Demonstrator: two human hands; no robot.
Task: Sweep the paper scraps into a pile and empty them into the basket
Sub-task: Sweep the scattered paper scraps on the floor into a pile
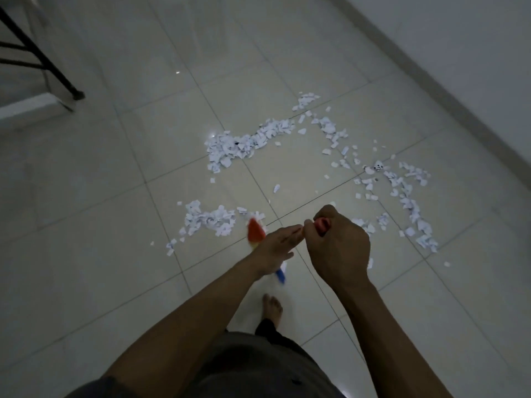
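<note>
Right hand (339,248) fists tight around the red broom handle (320,225). Left hand (275,248) reaches alongside, fingers straight, gripping nothing. Paper scraps (230,147) lie in loose clusters across the tiled floor (115,168) ahead.

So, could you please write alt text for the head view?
A person's right hand grips a red broom handle, with the left hand, fingers straight, beside it, over a tiled floor strewn with white paper scraps. One bare foot shows below.
</note>
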